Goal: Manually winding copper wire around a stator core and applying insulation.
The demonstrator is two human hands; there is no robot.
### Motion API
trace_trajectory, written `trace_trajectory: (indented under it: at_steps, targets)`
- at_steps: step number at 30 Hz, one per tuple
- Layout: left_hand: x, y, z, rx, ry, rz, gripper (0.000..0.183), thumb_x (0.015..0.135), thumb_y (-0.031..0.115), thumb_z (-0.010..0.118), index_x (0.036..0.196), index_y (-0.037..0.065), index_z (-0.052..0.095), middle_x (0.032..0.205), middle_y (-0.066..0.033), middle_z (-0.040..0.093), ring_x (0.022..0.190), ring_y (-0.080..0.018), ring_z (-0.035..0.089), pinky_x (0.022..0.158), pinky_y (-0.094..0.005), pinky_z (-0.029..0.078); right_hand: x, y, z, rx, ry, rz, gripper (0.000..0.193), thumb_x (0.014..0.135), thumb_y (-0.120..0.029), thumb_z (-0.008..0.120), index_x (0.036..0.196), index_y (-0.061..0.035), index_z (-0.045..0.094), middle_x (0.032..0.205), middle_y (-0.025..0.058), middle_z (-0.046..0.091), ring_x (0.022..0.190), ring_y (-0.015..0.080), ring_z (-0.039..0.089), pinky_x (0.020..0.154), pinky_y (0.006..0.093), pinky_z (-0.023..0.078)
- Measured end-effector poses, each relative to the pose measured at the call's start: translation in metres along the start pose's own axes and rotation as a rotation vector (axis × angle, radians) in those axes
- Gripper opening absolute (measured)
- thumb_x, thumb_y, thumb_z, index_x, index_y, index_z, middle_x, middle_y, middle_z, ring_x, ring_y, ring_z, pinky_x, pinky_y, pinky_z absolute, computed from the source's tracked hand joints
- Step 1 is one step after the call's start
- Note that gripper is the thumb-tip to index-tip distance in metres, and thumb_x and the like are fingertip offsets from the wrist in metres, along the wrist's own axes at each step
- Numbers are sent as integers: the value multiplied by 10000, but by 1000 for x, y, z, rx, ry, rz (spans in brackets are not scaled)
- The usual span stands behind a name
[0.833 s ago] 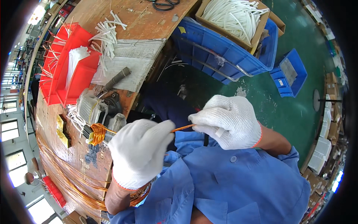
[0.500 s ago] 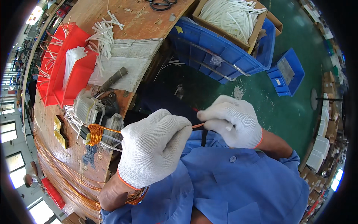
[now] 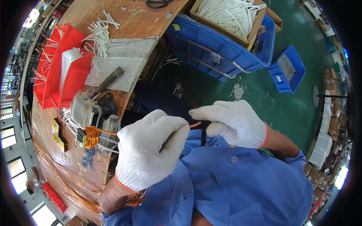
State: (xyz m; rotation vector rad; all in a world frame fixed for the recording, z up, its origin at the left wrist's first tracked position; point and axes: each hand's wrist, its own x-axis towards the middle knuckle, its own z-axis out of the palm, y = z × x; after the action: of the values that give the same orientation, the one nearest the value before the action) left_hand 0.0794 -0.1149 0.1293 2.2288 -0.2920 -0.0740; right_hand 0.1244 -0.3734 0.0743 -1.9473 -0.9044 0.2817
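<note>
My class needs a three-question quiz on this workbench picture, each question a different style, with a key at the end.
1. True or false: copper-coloured wire passes through the closed left hand.
2. What fills the cardboard box? (a) gloves (b) white strips (c) scissors
3. On the right hand, are the thumb and index finger touching or apart?

Key: 1. True. 2. b. 3. Apart.

a copper-coloured wire (image 3: 108, 133) is stretching rightward from its wound coil (image 3: 91, 137), left of centre, its tip ending mid-frame.
</note>
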Motion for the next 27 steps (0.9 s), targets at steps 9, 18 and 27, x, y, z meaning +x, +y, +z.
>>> trace_trajectory:
  at_steps: [9,18,27]
  targets:
    - [1,-4,0,38,13,64,108,890,11,835,991,38,808,806,-105,722,626,-257,730,562,-339,549,5,3,-2,52,108,-50,282,958,-92,805,1239,-63,803,941,103,772,791,296,724,696,398,570]
    - [1,-1,-2,31,-1,57,97,892,9,840,982,29,810,796,-101,720,622,-236,722,555,-328,543,12,6,2,19,110,-142,204,955,-121,836,1150,-77,794,911,102,753,769,296,743,650,404,582]
    - [-2,2,-2,10,-21,-20,114,891,-1,807,1004,5,825,834,-111,739,679,-207,683,596,-330,503,15,7,8,-43,131,-224,239,922,-176,865,1149,-136,800,879,73,716,748,296,727,602,406,560]
